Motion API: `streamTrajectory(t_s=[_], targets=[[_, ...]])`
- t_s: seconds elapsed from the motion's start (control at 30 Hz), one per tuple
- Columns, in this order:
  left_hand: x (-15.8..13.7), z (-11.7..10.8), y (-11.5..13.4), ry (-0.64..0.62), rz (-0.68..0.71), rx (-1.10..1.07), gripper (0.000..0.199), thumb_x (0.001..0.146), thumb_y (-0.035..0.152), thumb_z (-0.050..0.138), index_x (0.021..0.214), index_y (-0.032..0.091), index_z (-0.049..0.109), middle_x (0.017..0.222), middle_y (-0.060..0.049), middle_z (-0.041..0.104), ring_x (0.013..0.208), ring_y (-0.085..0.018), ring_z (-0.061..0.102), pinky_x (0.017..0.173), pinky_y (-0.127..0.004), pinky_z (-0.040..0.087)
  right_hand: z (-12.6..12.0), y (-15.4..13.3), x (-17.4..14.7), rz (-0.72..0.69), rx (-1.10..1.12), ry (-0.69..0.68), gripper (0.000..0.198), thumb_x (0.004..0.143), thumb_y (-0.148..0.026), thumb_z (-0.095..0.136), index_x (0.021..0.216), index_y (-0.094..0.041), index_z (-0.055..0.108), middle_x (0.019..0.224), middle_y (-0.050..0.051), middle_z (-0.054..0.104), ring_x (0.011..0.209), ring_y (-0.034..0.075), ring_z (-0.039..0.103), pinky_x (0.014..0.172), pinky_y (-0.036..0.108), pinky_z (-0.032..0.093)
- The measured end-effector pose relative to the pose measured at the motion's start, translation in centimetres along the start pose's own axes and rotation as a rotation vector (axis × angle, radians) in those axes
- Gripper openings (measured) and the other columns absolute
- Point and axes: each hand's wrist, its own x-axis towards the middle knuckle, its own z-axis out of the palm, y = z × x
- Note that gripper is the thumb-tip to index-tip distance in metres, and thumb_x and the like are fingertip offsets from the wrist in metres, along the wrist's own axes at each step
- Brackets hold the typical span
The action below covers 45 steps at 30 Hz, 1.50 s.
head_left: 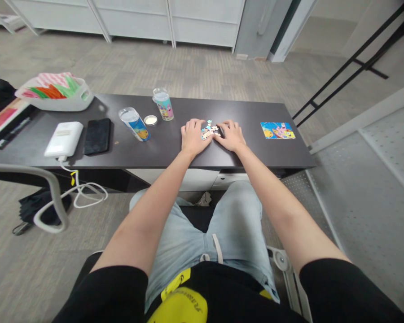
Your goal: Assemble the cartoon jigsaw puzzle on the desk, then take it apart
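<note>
Left hand (192, 136) and right hand (231, 135) flat, fingers spread, flanking one puzzle-piece pile (210, 131); two tubes (135, 124) nearby.

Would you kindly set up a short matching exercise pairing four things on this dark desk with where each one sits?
Things:
1. puzzle pieces
2. finished puzzle picture
3. black phone
4. white basket

Places:
A. far left corner of the desk
B. between the left hand and right hand
C. beside the white power bank
D. to the right of both hands

Pairs: 1-B, 2-D, 3-C, 4-A
</note>
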Motion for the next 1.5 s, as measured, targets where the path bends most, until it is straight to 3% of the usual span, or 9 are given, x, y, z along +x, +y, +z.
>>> streamTrajectory(t_s=[0.1,0.33,0.5,0.7,0.87,1.0,1.2,1.4,1.5], targets=[[-1.6,-0.3,-0.7,0.007,-0.132,0.041,0.099,0.101,0.077,0.086,0.181,0.026,0.056,0.195,-0.024,0.056,0.185,-0.048,0.045,0.154,-0.065,0.033,-0.1,-0.6,0.8,-0.039,0.017,-0.016,0.053,0.120,-0.057,0.080,0.166,-0.031,0.081,0.189,0.018,0.065,0.173,0.052,0.052,0.153,0.072,0.040],[-2.1,-0.4,-1.5,-0.068,-0.042,0.074,0.050,0.113,0.065,0.069,0.153,0.037,0.075,0.176,-0.018,0.070,0.169,-0.048,0.059,0.146,-0.072,0.043,0.3,-0.3,1.6,-0.149,0.139,-0.049,0.011,0.118,-0.042,0.082,0.126,-0.035,0.083,0.164,0.011,0.083,0.146,0.036,0.072,0.143,0.054,0.052],[-1.6,-0.7,-1.3,-0.082,-0.046,0.015,0.028,0.116,0.057,0.068,0.137,0.042,0.078,0.168,-0.012,0.076,0.167,-0.044,0.060,0.146,-0.073,0.044,0.8,0.4,1.7,-0.127,0.272,-0.041,0.010,0.116,-0.045,0.083,0.117,-0.035,0.079,0.135,0.003,0.094,0.109,0.026,0.077,0.111,0.043,0.065],[-0.8,-0.9,-1.4,-0.097,-0.004,-0.023,0.026,0.119,0.042,0.061,0.139,0.039,0.078,0.171,-0.010,0.076,0.165,-0.035,0.061,0.144,-0.061,0.048,1.3,-0.3,1.6,-0.069,0.359,0.049,0.008,0.115,-0.042,0.078,0.120,-0.035,0.077,0.130,0.002,0.096,0.112,0.026,0.082,0.108,0.043,0.068],[0.1,-1.2,-1.1,-0.087,0.079,-0.081,0.039,0.119,0.024,0.054,0.152,0.027,0.074,0.173,-0.014,0.074,0.160,-0.025,0.059,0.148,-0.046,0.042,1.9,-1.3,0.7,-0.045,0.271,0.090,0.035,0.123,-0.045,0.067,0.155,-0.033,0.075,0.167,0.011,0.088,0.140,0.034,0.082,0.131,0.056,0.064],[-0.4,-1.2,-1.2,-0.023,0.075,-0.134,0.045,0.124,0.029,0.044,0.163,0.028,0.067,0.180,-0.012,0.071,0.163,-0.019,0.058,0.145,-0.041,0.044,2.1,-2.1,-0.6,-0.091,0.135,0.045,0.088,0.109,-0.069,0.095,0.182,-0.032,0.065,0.206,0.019,0.054,0.190,0.052,0.046,0.158,0.074,0.035],[-1.7,-2.3,-3.7,0.072,-0.073,-0.163,0.066,0.129,0.042,0.022,0.180,0.015,0.054,0.192,-0.021,0.062,0.172,-0.019,0.056,0.147,-0.042,0.045,2.4,-2.9,-0.1,-0.099,-0.005,-0.094,0.161,0.090,-0.097,0.105,0.208,-0.016,0.032,0.218,0.027,0.022,0.203,0.056,0.018,0.166,0.071,0.015],[-4.3,-4.2,-7.1,-0.049,-0.084,-0.050,0.079,0.121,0.062,0.028,0.180,0.028,0.068,0.200,-0.014,0.061,0.196,-0.037,0.043,0.165,-0.067,0.025,3.8,-4.5,2.5,-0.177,-0.046,-0.128,0.145,0.102,-0.088,0.098,0.208,-0.012,0.035,0.216,0.026,0.032,0.202,0.053,0.026,0.166,0.066,0.015],[-5.2,-4.3,-7.2,-0.159,0.021,0.000,0.093,0.115,0.074,0.032,0.189,0.027,0.061,0.209,-0.008,0.047,0.202,-0.035,0.031,0.169,-0.062,0.016,4.3,-5.4,3.3,-0.262,-0.037,-0.130,0.118,0.112,-0.075,0.088,0.204,-0.014,0.047,0.209,0.021,0.048,0.193,0.046,0.042,0.163,0.057,0.025]])
